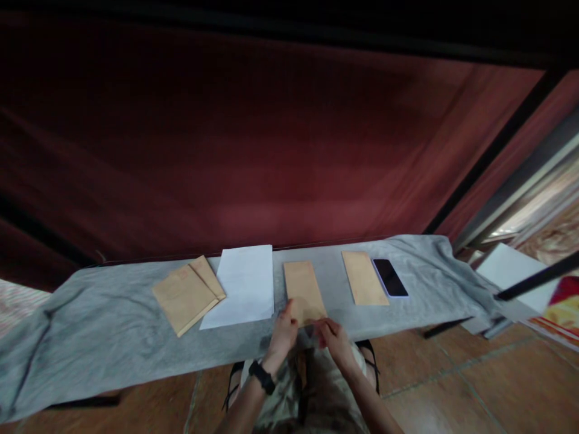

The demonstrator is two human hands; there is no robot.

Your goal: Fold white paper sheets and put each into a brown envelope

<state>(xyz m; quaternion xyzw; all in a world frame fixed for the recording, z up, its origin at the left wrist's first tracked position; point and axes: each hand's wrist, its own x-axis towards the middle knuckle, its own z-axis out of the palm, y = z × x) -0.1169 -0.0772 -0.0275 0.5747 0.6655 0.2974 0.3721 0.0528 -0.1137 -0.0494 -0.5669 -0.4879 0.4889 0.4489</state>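
In front of me a brown paper envelope [304, 286] lies lengthwise on the grey cloth. My left hand [284, 330], with a black watch on its wrist, grips the envelope's lower left edge, thumb on top. At the lower right corner, my right hand [333, 337] has its fingers pinched together at the envelope's near end; they are slightly blurred. To the left rests a stack of white paper [246, 283]. Larger brown envelopes [185, 295] overlap its left side. Another slim brown envelope [364, 277] lies to the right.
A phone [389, 277] with a dark screen sits beside the right-hand envelope. The grey cloth [113, 325] covers a long narrow bench, backed by a dark red fabric panel [271, 150]. Black slanted bars [497, 147] stand at the sides. Tiled floor [434, 374] shows below.
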